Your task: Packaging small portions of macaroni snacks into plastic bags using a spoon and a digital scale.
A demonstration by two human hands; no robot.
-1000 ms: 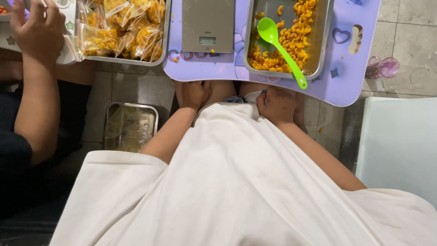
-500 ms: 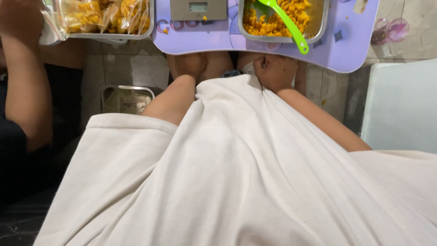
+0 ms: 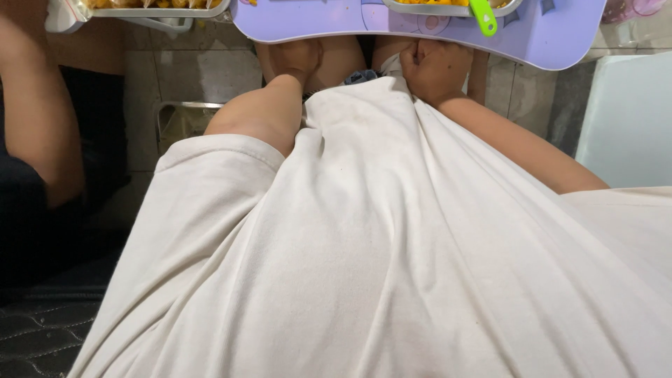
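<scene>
Both fists clenched — left hand (image 3: 297, 59) and right hand (image 3: 435, 66) grip the hem of a cream shirt (image 3: 392, 231) beneath a lilac lap table (image 3: 546, 31), above a grey tiled floor (image 3: 199, 73).

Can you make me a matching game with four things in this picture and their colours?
Things:
1. little table
2. spoon handle
3. shirt
4. tray on the floor

Colours:
A. bright green
B. silvery metal
C. pale purple
D. cream white

Pairs: 1-C, 2-A, 3-D, 4-B
</scene>
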